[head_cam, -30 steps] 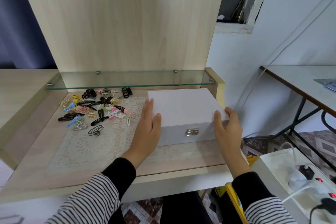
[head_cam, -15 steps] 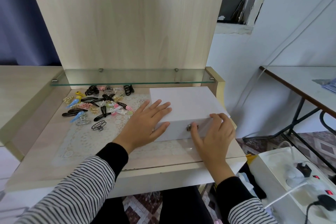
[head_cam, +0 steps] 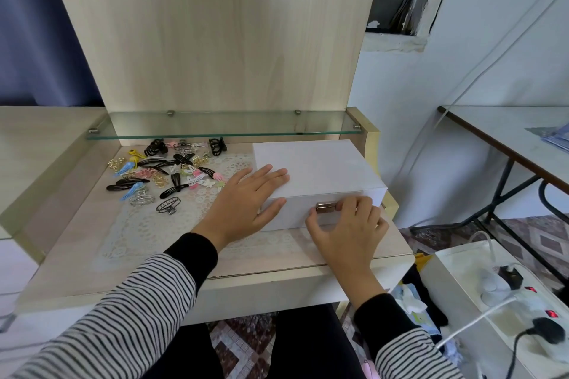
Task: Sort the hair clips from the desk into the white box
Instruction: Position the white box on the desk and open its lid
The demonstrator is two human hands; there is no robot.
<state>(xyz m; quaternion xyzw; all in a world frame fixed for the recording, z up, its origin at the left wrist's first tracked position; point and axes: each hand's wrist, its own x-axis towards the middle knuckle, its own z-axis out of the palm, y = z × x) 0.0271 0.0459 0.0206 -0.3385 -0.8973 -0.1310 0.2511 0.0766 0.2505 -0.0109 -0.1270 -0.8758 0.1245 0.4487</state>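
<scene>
Hair clips (head_cam: 166, 169): where do you have them, and how will they handle?

— I see them in a loose heap at the back left of the desk (head_cam: 77, 240), partly on the lace mat (head_cam: 147, 224), none in the white box (head_cam: 314, 169) as far as I can tell, for its lid is down. I judge them light and stiff: the flat snap clips are slick and lie low, so I would pinch each by its edges; the claw clips are springy, and the body is the place to take them. They overlap, so one may drag a neighbour along.

And the hands?

— My left hand (head_cam: 243, 206) lies flat on the lid's near left corner, fingers straight, thumb against the front wall. My right hand (head_cam: 348, 231) has its fingers curled on the metal latch (head_cam: 325, 208) at the front, thumb under it.

The box itself?

— Rigid and smooth, I think; it could slide on the mat, so I would steady it with the left hand and lift the lid at the latch.
</scene>
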